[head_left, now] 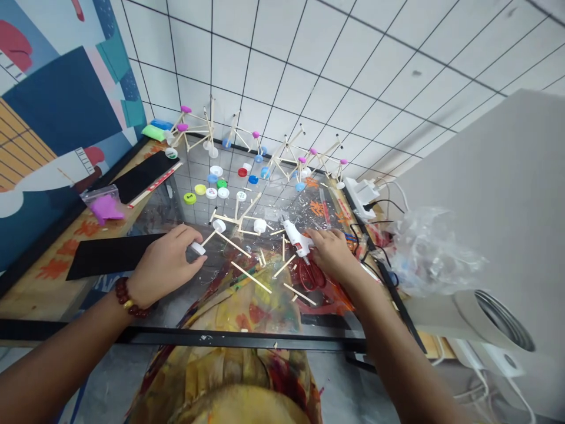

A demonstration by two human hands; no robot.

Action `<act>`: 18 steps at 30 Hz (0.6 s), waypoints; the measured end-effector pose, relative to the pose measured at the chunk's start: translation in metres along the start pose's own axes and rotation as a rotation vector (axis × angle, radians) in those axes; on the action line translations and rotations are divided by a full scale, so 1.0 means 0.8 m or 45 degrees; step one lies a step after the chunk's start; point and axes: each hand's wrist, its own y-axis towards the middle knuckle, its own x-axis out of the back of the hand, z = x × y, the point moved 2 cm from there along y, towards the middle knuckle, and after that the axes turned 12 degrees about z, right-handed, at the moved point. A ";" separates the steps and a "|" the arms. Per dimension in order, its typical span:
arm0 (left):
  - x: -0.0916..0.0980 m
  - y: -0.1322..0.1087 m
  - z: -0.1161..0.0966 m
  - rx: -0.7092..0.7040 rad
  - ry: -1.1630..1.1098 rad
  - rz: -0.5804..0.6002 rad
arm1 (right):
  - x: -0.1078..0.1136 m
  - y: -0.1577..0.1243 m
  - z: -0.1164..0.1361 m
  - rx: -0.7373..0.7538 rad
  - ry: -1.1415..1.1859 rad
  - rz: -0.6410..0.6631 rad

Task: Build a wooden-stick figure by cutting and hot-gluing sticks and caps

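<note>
My left hand (pixel 165 265) is closed in a pinch on a white bottle cap (pixel 198 248) at the end of a wooden-stick frame (pixel 236 221) that lies on the glass table (pixel 247 300). The frame carries two more white caps. My right hand (pixel 332 252) rests on the table with its fingers around the handle of a white glue gun (pixel 295 235), beside red-handled scissors (pixel 309 275). Loose wooden sticks (pixel 251 277) lie between my hands.
Finished stick-and-cap models (pixel 282 154) stand along the tiled wall. Loose coloured caps (pixel 216 179) lie mid-table. Black sheets (pixel 110 254) and a purple bag (pixel 106 207) are at the left. A power strip (pixel 364 191), crumpled plastic (pixel 430 250) and a tape roll (pixel 494 321) are at the right.
</note>
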 end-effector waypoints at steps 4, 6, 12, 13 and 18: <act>-0.001 0.001 0.001 0.006 -0.011 0.003 | 0.011 0.001 -0.009 0.051 0.315 -0.200; -0.001 0.001 0.002 0.017 -0.016 0.003 | 0.025 -0.006 -0.010 0.036 0.560 -0.308; 0.001 0.001 0.002 0.074 -0.027 -0.011 | 0.063 -0.040 0.031 0.062 1.098 -0.181; 0.000 0.001 0.002 0.082 -0.019 -0.009 | 0.065 -0.043 0.045 0.120 1.150 -0.147; -0.002 0.002 0.003 0.107 -0.007 0.005 | 0.059 -0.037 0.116 0.331 1.195 0.039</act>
